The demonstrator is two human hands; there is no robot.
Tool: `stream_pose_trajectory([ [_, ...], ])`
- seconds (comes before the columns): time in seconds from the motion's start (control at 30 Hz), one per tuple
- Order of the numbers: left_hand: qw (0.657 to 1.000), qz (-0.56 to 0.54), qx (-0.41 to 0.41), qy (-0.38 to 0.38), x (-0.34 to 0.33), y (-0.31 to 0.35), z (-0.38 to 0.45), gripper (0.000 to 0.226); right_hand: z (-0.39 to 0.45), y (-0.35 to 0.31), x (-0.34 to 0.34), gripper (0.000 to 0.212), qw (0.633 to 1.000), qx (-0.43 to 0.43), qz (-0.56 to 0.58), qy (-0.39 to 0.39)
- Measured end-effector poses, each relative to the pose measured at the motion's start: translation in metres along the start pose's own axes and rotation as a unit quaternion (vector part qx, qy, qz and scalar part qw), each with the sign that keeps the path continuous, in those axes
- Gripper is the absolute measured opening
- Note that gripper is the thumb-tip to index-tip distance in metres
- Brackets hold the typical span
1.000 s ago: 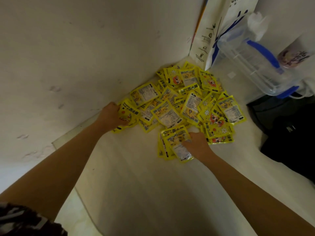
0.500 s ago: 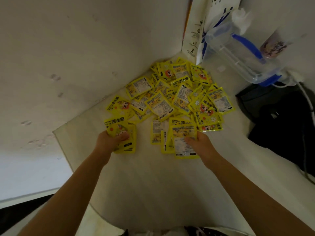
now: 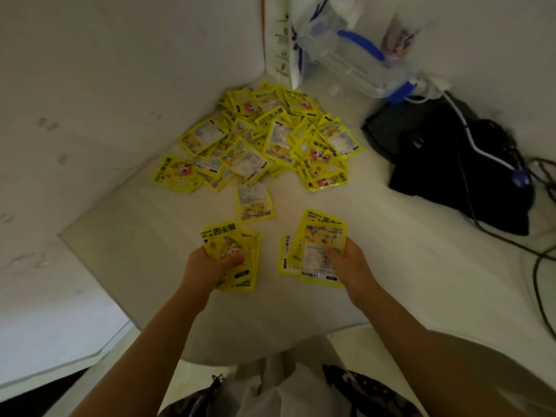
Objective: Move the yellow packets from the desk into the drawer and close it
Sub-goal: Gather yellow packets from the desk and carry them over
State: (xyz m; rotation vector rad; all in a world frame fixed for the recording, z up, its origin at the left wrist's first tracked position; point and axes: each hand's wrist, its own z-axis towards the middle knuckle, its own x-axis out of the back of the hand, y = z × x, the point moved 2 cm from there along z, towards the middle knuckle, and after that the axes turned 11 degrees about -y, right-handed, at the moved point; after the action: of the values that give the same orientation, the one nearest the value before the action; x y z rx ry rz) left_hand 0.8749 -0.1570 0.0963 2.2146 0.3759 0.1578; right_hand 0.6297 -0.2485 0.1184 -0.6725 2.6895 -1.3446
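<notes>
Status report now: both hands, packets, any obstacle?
Left hand grips packets. Right hand grips more. Pile remains on desk; one stray packet nearby. Drawer not visible.

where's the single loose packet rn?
Head view, centre: the loose packet lies flat on the desk, just before the pile, beyond both hands' bundles.

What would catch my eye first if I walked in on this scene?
The heap of yellow packets piled in the desk's far corner stands out against the pale desk. Nearer, the left hand and right hand each grip a small bunch of packets, with one loose packet lying between hands and heap.
</notes>
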Motion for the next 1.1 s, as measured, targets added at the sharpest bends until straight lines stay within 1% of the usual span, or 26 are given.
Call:
stream_pose_trajectory([
  [0.17, 0.998, 0.034, 0.010, -0.061, 0.007, -0.029, -0.029, 0.032, -0.050, 0.041, -0.014, 0.015, 0.995, -0.010, 0.043, 0.086],
  [0.3, 0.991, 0.073, 0.023, -0.113, 0.010, -0.045, -0.049, 0.032, -0.090, 0.078, -0.026, 0.023, 0.984, -0.038, 0.094, 0.149],
  [0.47, 0.978, 0.131, -0.003, -0.161, -0.007, -0.054, -0.069, 0.039, -0.146, 0.103, -0.027, 0.021, 0.965, -0.020, 0.154, 0.210],
  [0.6, 0.964, 0.174, -0.004, -0.201, -0.036, -0.064, -0.081, 0.047, -0.188, 0.133, -0.020, 0.022, 0.950, -0.026, 0.185, 0.252],
  [0.73, 0.950, 0.195, 0.002, -0.243, -0.076, -0.079, -0.095, 0.059, -0.228, 0.168, -0.009, 0.021, 0.927, -0.045, 0.237, 0.286],
  [0.87, 0.930, 0.236, -0.004, -0.281, -0.120, -0.100, -0.123, 0.053, -0.274, 0.211, 0.003, 0.022, 0.903, -0.063, 0.275, 0.324],
  [0.97, 0.915, 0.256, 0.006, -0.313, -0.156, -0.128, -0.153, 0.049, -0.315, 0.248, 0.014, 0.022, 0.880, -0.074, 0.299, 0.361],
  [1.1, 0.902, 0.270, 0.021, -0.336, -0.198, -0.165, -0.195, 0.043, -0.366, 0.296, 0.033, 0.026, 0.856, -0.092, 0.317, 0.398],
])
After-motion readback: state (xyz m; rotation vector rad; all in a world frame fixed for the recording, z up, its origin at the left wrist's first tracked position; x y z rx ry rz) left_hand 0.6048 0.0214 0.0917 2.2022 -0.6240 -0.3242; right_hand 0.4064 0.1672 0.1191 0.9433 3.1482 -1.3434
